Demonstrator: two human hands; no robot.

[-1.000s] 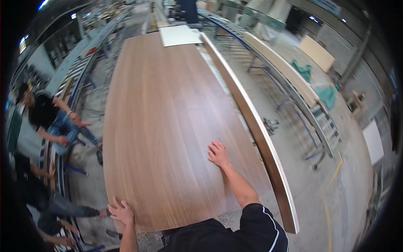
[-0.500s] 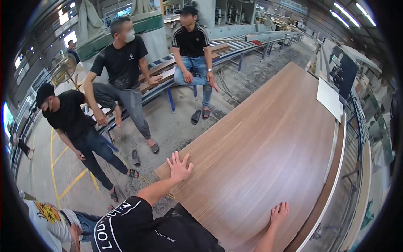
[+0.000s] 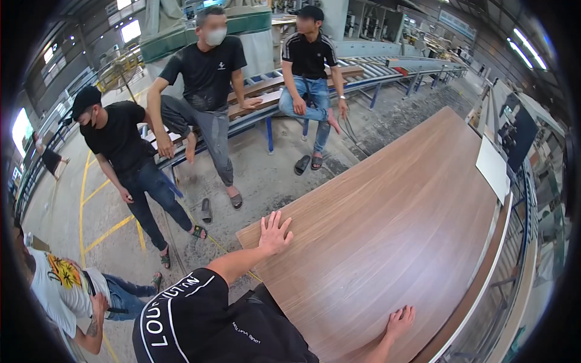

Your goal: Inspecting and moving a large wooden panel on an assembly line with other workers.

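Observation:
A large brown wood-grain panel (image 3: pixel 375 224) stretches away in front of me, its far end narrowing toward the upper right. My left hand (image 3: pixel 276 233) lies flat near the panel's left corner, fingers spread and holding nothing. Lower down, toward the panel's right side, my right hand (image 3: pixel 400 322) rests on the surface with its fingers stretched forward; nothing is in it either. Beneath the panel's right edge, another brown board edge and a pale edge show. A white sheet (image 3: pixel 492 168) overlaps the far right edge.
Two people, one in a mask (image 3: pixel 209 91) and one in a cap (image 3: pixel 310 75), sit on a roller conveyor (image 3: pixel 260 117). Another person (image 3: pixel 130 157) stands at the left, and one in a white shirt (image 3: pixel 63 281) is nearer. Loose sandals (image 3: pixel 302 165) lie on the floor.
The whole view has shifted, so the panel and people appear farther right. Both my hands remain on the panel. The seated person in the cap has turned their head.

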